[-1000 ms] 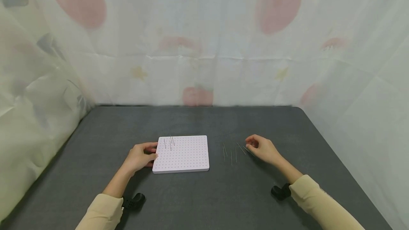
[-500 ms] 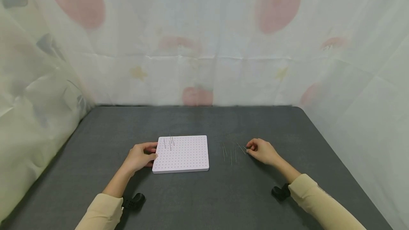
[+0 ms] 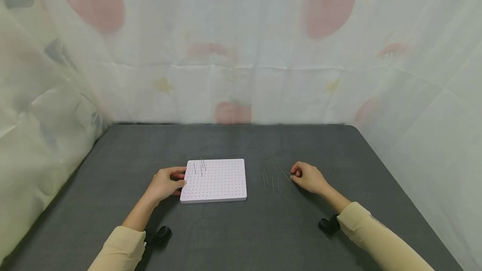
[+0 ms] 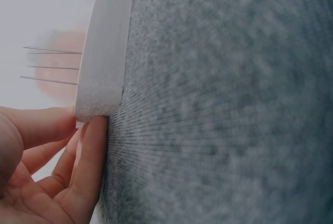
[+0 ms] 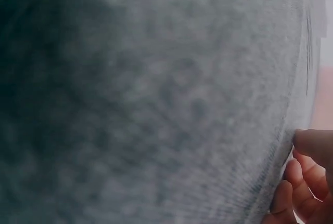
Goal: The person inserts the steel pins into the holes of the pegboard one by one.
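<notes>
A white board (image 3: pixel 222 185) dotted with rows of small holes lies on the dark table. My left hand (image 3: pixel 164 185) grips its left edge, thumb at the top rim and fingers against the side, as the left wrist view shows. Several thin metal needles (image 4: pixel 53 68) stand up from the board's far left part. To the right, my right hand (image 3: pixel 308 177) is down at the tabletop, thumb and forefinger pinching a needle (image 3: pixel 289 173) whose far end sticks out to the left. Most of that needle is hidden by the fingers.
Several loose needles (image 3: pixel 273 185) lie spread on the table (image 3: pixel 233 237) between the board and my right hand. A pale curtain (image 3: pixel 241 32) printed with fruit hangs behind the table and along both sides. Each wrist carries a black camera mount (image 3: pixel 160 236).
My right hand has come down slightly, and its thumb and forefinger have closed on the needle. The left hand and the board have stayed in place.
</notes>
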The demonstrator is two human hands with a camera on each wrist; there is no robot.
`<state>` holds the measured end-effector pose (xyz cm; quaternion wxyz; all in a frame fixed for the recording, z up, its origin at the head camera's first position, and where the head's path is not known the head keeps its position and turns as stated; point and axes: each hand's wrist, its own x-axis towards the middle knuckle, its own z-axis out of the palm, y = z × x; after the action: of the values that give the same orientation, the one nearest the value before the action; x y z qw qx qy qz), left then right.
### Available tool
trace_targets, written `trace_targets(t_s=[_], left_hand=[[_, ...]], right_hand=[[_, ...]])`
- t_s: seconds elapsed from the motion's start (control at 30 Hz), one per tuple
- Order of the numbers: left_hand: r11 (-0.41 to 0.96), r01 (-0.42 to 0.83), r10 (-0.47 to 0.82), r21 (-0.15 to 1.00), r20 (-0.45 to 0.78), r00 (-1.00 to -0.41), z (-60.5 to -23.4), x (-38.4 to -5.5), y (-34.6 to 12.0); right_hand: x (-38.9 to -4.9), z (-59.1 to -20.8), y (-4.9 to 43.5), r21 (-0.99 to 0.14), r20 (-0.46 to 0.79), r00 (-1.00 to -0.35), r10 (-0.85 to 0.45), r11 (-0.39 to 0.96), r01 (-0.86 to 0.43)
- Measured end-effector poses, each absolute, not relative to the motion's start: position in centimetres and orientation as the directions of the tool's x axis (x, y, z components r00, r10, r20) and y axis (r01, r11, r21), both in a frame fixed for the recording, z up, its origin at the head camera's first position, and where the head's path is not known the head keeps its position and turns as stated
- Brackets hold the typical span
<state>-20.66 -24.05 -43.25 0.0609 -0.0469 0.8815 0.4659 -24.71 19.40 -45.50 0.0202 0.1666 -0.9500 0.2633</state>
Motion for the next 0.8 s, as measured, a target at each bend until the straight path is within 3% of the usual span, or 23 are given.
trace_targets(t_s=[0.8], left_hand=[[0.565,-0.142,-0.024,0.813,-0.155,-0.988,-43.2,-20.6,-24.0]], right_hand=[[-23.8,-44.5,18.2,-0.448,0.086,-0.983,-0.163,0.875,-0.185]])
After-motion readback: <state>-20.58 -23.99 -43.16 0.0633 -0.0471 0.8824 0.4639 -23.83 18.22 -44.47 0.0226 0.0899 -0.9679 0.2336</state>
